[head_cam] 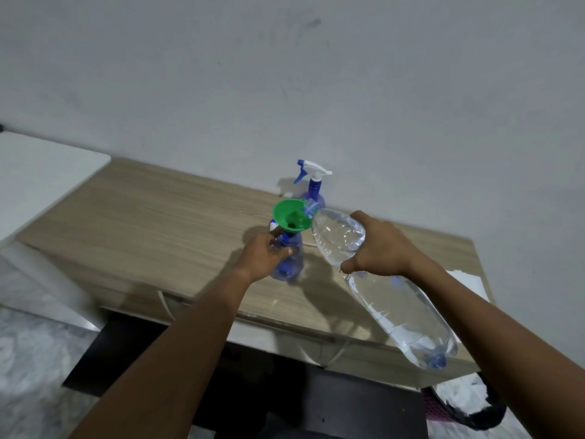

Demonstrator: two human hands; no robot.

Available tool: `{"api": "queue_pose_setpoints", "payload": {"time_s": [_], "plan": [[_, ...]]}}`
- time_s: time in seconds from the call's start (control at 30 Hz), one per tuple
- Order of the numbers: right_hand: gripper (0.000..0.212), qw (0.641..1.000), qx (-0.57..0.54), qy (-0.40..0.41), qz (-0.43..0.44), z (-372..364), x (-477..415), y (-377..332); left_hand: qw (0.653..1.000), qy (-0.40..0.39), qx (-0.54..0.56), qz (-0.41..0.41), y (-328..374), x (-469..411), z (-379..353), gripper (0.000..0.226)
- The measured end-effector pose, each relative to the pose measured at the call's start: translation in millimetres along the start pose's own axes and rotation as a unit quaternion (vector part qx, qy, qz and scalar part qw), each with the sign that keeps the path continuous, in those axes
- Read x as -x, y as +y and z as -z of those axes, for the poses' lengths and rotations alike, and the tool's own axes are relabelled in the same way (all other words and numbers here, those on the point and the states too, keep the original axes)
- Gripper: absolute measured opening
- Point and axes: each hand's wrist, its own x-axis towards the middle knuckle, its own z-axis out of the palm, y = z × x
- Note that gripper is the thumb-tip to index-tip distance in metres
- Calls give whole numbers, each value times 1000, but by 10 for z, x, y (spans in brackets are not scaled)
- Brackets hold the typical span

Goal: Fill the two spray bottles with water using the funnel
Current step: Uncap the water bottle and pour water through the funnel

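A green funnel [291, 219] sits in the neck of an open blue spray bottle [288, 264] on the wooden desk [152, 223]. My left hand [264, 256] grips that bottle near its shoulder. My right hand [381, 245] grips a large clear water bottle [389, 296], tilted with its mouth at the funnel's rim. A second blue spray bottle [311, 188] with a white and blue trigger head stands upright behind the funnel, near the wall.
A white surface [41, 175] adjoins the desk on the left. A white sheet [468, 280] lies at the desk's right edge. A bin with a black liner [465, 403] stands on the floor at lower right. A dark seat [316, 416] is under the desk front.
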Motion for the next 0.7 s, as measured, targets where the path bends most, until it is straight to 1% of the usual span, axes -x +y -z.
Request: {"api": "queue_pose_setpoints", "payload": {"time_s": [0.17,0.3,0.4,0.5,0.7], "plan": [[70,1000,6,-4,2,7,10,-12,1000,2,15,2,-13,-4,-7,54],[73,1000,18,-5,5,18,34,-38,1000,3,16,5,-25,-13,-6,57],[71,1000,23,-8,6,29,43,-54,1000,8,18,3,-31,-24,-11,59],[69,1000,25,-8,5,31,40,-52,1000,9,17,-2,-29,-22,-19,56],[74,999,30,-8,9,40,55,-54,1000,6,10,1,-87,-44,-9,50]]}}
